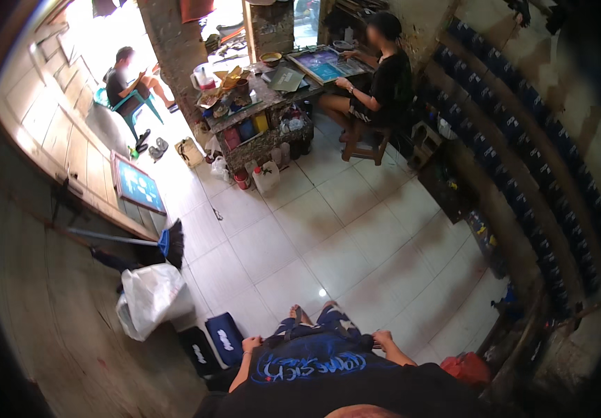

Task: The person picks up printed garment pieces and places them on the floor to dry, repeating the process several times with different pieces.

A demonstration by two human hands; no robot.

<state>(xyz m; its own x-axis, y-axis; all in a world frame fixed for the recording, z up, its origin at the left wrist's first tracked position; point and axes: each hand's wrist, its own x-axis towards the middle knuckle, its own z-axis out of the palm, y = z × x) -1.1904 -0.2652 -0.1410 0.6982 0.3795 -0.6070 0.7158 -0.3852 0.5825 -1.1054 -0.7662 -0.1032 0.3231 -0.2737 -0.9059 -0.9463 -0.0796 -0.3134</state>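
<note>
My left hand (252, 343) is at my left side, its fingers curled in beside the lower edge of my black shirt (307, 359), which has blue lettering. On the other side my right hand (383, 339) is closed in the same way near the hem. What either hand grips, if anything, is too small to tell. Nearest my left hand, two dark folded fabric pieces with white prints, one blue (225, 339) and one black (199, 352), sit by the wall. A red plastic bag (466, 368) lies beyond my right forearm.
White tiled floor (293, 244) stretches ahead to a cluttered workbench (262, 104). A person (388, 76) sits there on a wooden stool, hands at a framed screen (328, 65). Dark printed pieces (516, 132) line racks at right. A white sack (150, 296) and broom (171, 244) stand left.
</note>
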